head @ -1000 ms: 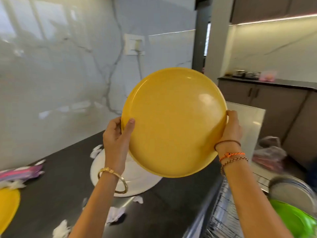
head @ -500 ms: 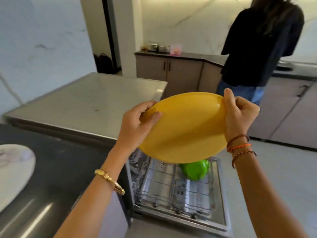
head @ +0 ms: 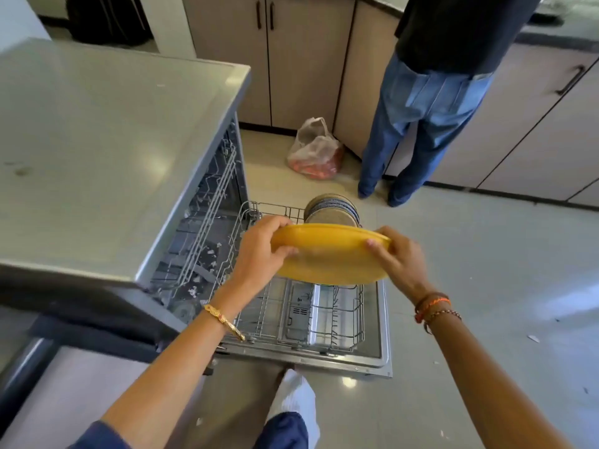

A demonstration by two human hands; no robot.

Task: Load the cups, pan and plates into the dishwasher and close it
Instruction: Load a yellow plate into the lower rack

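Yellow plate sits pinched between your left hand and right hand, fingers curled over opposite rims, tilted nearly flat above the pulled-out lower rack. At the rack's far end stands a stack of grey plates. Half a second ago you held the plate higher and more upright.

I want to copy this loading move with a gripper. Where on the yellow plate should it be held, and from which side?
Grip the yellow plate by its rim, at opposite ends, coming in from either side as the left hand and right hand do here. It is wide, shallow and smooth-faced, so only the raised edge seems to offer purchase, and side grips probably leave the bottom free to drop into the lower rack.
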